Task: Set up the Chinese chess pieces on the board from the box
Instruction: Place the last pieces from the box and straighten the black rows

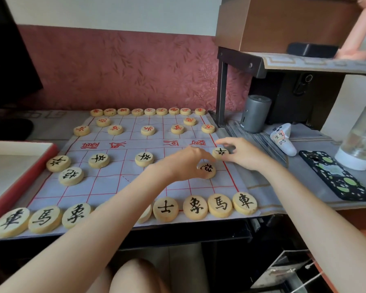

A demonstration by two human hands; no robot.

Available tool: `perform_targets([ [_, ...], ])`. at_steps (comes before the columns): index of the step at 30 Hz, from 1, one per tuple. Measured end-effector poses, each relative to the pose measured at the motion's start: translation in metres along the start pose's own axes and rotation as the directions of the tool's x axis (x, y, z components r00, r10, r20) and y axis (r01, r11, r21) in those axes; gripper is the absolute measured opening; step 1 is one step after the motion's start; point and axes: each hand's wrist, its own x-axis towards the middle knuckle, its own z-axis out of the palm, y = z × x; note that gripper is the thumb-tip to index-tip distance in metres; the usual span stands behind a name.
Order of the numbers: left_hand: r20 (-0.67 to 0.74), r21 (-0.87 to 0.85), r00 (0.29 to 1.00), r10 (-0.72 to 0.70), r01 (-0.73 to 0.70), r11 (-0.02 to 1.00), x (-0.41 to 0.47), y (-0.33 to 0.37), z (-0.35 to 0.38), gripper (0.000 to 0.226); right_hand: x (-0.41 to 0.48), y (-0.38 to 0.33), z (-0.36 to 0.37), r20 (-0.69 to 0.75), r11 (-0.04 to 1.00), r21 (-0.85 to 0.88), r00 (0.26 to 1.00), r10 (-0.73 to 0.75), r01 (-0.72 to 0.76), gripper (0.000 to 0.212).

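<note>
Right hand: fingers pinching round pale wooden black-lettered disc at edge of white cloth board. Left hand: loosely bent, grip indiscernible.

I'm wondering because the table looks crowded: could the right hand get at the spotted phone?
Probably yes. The right hand pinches a soldier piece at the right edge of the board; the phone lies flat just beyond, with only bare table between them.

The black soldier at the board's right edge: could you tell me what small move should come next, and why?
Probably the right hand should let go of the black soldier and withdraw: its fingers curl round that piece, which already lies flat on the board's red border line, level with the other soldiers.
</note>
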Motion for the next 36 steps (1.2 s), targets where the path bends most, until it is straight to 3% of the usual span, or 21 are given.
perform_targets([
  [5,-0.011,-0.014,1.0,0.02,-0.021,1.0,0.001,-0.004,0.006,0.036,0.003,0.004,0.002,0.026,0.996,-0.07,0.998,-0.061,0.063,0.037],
  [14,-0.019,-0.11,0.999,0.027,-0.029,0.994,0.0,-0.007,0.011,0.038,0.011,0.016,0.02,-0.22,0.989,-0.148,0.975,-0.011,-0.022,0.042],
  [19,-0.115,-0.015,0.993,-0.032,0.031,0.999,0.002,-0.005,0.015,0.046,0.008,0.014,0.014,-0.215,0.994,-0.112,0.976,-0.014,-0.011,0.037],
  [23,-0.165,0.113,0.984,-0.064,0.083,0.99,0.006,0.0,0.021,0.056,0.004,0.012,0.004,-0.085,0.995,-0.06,0.992,-0.088,0.083,0.041],
  [27,-0.173,0.058,0.984,-0.052,0.063,0.996,0.003,-0.001,0.02,0.054,0.003,0.014,0.005,-0.02,0.994,-0.032,0.994,-0.106,0.106,0.044],
  [32,-0.111,-0.021,0.994,0.003,-0.005,1.0,-0.002,-0.005,0.012,0.046,0.003,0.018,0.01,-0.109,0.994,0.025,0.989,-0.104,0.108,0.029],
  [36,-0.091,-0.054,0.996,-0.003,-0.002,0.999,-0.001,-0.007,0.012,0.046,0.006,0.019,0.013,-0.179,0.995,-0.092,0.982,-0.054,0.038,0.034],
])
